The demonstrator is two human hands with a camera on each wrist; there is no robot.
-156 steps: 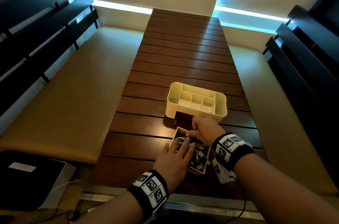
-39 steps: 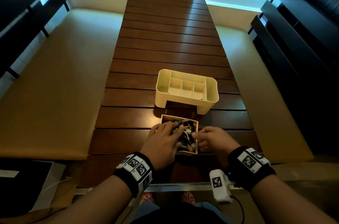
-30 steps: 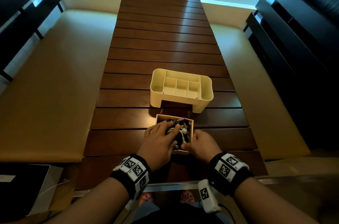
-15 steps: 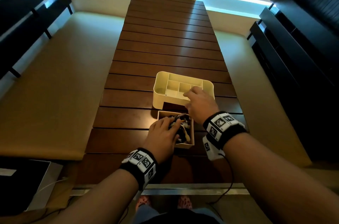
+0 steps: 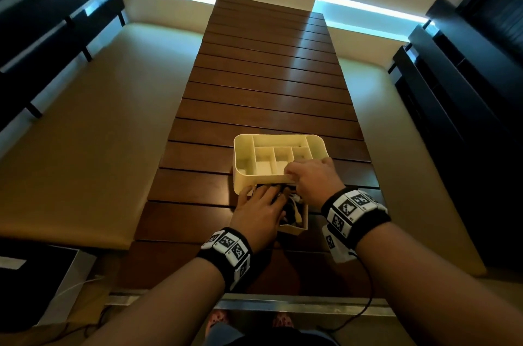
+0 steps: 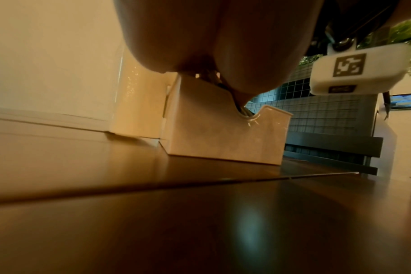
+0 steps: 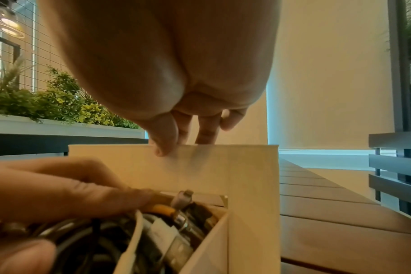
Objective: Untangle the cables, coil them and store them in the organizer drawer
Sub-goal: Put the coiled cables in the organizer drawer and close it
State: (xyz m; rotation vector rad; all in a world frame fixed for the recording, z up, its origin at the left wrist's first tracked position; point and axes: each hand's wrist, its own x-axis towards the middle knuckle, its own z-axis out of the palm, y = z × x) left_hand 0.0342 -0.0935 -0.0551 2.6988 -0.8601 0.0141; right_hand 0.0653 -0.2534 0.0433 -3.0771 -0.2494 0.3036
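Observation:
A cream organizer (image 5: 240,147) with several open compartments stands on the slatted wooden table (image 5: 268,76). Its drawer (image 5: 294,228), full of tangled dark and white cables (image 5: 291,211), sits with its far end under the organizer. My left hand (image 5: 259,211) lies flat on the cables, fingers stretched forward. My right hand (image 5: 311,178) pinches the organizer's near wall, thumb on the front face (image 7: 200,170) and fingers over the rim. In the right wrist view the cables (image 7: 153,231) fill the drawer (image 7: 211,250) under my left fingers (image 7: 70,194). The left wrist view shows the drawer's notched front (image 6: 223,133).
Tan padded benches (image 5: 85,147) run along both sides of the table, with dark slatted backrests (image 5: 452,90) behind them. A dark box (image 5: 34,283) with a white cable lies at lower left. The table's metal near edge (image 5: 283,306) is close to my body.
My right hand left the drawer's near corner and took hold of the organizer's front wall. The drawer slid away from me, its far end going under the organizer, with my left hand on the cables.

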